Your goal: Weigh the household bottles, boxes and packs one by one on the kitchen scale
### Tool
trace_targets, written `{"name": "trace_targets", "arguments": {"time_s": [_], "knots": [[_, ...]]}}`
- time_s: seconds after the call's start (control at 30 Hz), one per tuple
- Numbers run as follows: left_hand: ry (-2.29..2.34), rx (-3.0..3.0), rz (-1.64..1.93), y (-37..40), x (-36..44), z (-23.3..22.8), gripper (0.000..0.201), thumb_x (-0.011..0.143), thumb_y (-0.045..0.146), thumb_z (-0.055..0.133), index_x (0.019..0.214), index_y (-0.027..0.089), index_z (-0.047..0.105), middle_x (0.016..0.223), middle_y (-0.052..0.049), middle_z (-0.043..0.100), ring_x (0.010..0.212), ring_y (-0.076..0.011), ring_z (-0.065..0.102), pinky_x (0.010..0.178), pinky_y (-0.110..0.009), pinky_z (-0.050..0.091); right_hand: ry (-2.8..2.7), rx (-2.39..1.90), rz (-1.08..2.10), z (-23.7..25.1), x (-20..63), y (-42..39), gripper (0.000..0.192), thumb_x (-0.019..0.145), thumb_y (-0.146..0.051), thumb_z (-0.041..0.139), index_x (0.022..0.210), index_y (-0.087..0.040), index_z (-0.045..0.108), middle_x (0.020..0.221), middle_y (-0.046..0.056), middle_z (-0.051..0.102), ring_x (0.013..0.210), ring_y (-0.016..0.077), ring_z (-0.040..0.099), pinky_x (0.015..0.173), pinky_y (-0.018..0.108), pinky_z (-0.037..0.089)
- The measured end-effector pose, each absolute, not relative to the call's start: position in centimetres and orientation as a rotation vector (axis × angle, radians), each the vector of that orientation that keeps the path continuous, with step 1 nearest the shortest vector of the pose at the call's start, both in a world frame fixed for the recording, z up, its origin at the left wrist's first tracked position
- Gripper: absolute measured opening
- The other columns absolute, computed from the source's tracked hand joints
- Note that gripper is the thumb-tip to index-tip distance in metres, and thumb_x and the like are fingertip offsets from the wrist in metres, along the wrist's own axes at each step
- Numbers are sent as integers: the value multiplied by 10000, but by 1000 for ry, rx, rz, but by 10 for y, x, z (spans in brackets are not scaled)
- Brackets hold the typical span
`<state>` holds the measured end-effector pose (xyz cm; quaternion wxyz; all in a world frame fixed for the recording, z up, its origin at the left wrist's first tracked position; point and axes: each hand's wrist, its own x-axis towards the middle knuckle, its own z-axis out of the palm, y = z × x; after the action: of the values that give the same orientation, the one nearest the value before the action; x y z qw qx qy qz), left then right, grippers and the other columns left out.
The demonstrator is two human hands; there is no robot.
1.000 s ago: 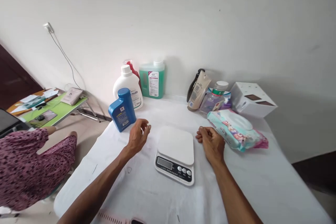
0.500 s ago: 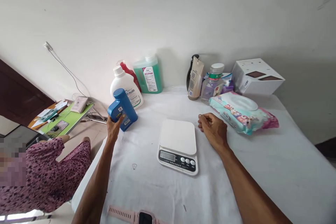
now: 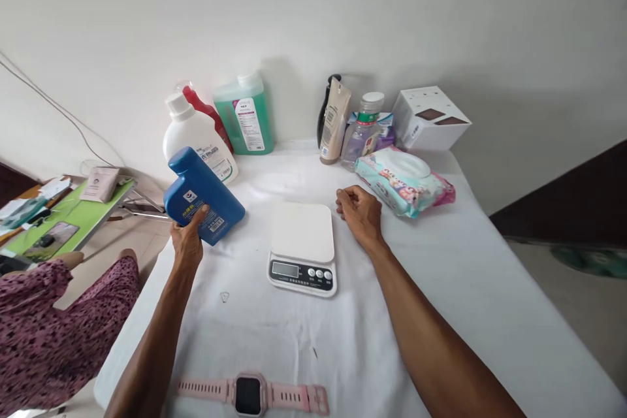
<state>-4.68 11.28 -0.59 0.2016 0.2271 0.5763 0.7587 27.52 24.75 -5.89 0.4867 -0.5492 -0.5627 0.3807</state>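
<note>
My left hand (image 3: pixel 187 241) grips a blue bottle (image 3: pixel 203 196) and holds it tilted just above the white-covered table (image 3: pixel 441 287), left of a white kitchen scale (image 3: pixel 302 247). The scale's platform is bare. My right hand (image 3: pixel 360 209) rests loosely curled on the cloth at the scale's right far corner, holding nothing. A pack of wet wipes (image 3: pixel 401 181) lies just beyond that hand.
Along the wall stand a white detergent bottle (image 3: pixel 193 137), a red bottle (image 3: pixel 206 111), a green jug (image 3: pixel 243 115), a beige tube (image 3: pixel 334 121), a clear bottle (image 3: pixel 365 127) and a white box (image 3: pixel 428 119). A pink watch (image 3: pixel 249 396) lies at the near edge. A person in a patterned garment (image 3: pixel 44 320) sits at left.
My left hand reached to the blue bottle, took hold of it and lifted it, tilted, toward me. My right hand stayed by the scale. The view shifted right and down.
</note>
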Motion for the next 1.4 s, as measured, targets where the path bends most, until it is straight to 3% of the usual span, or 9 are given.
{"name": "trace_targets", "arguments": {"time_s": [0.3,0.57,1.03,1.2,1.27,1.33,1.4], "knots": [[1362,1077,1842,126,28,31,454,613,333,936,1005,164,779,952,-61,804,878,-253,771,847,-412,656,-1356,-1345,923,-67,273,249,297,838,-482,581,769,-194,611,688,7,654,552,144,609,474,236,467],[1262,1209,1492,139,80,29,440,584,309,952,970,172,791,967,-62,808,841,-241,762,794,-396,657,-1363,-1329,883,-59,272,247,249,828,-426,546,708,-209,565,623,-10,631,494,127,554,478,237,428],[1324,1250,1417,150,81,19,482,561,364,961,965,171,781,967,-71,804,867,-257,755,793,-404,646,-1408,-1338,845,-61,273,250,249,841,-431,543,706,-222,552,596,-13,619,500,154,566,560,287,478],[1291,1334,1394,148,73,15,566,606,492,938,1045,179,764,984,-77,794,888,-264,743,789,-386,622,-1415,-1354,838,-60,273,250,246,829,-430,539,693,-224,538,606,-9,623,510,160,570,568,294,488],[1221,1377,1432,150,66,14,617,682,672,831,1052,184,757,1028,-96,785,947,-280,732,811,-389,606,-1417,-1364,833,-59,272,249,240,823,-424,542,691,-223,542,604,-11,622,502,157,563,573,295,486],[1157,1351,1496,155,58,11,755,783,872,557,1032,186,750,1061,-120,773,1001,-291,717,840,-402,592,-1415,-1382,834,-58,272,249,232,816,-418,546,693,-221,552,593,-12,618,492,157,557,556,291,476],[1181,1259,1541,162,49,2,870,845,922,298,997,187,738,1016,-127,765,980,-274,715,829,-393,580,-1408,-1406,838,-57,271,249,222,806,-409,551,689,-220,559,576,-11,611,484,161,553,528,285,461]]}}
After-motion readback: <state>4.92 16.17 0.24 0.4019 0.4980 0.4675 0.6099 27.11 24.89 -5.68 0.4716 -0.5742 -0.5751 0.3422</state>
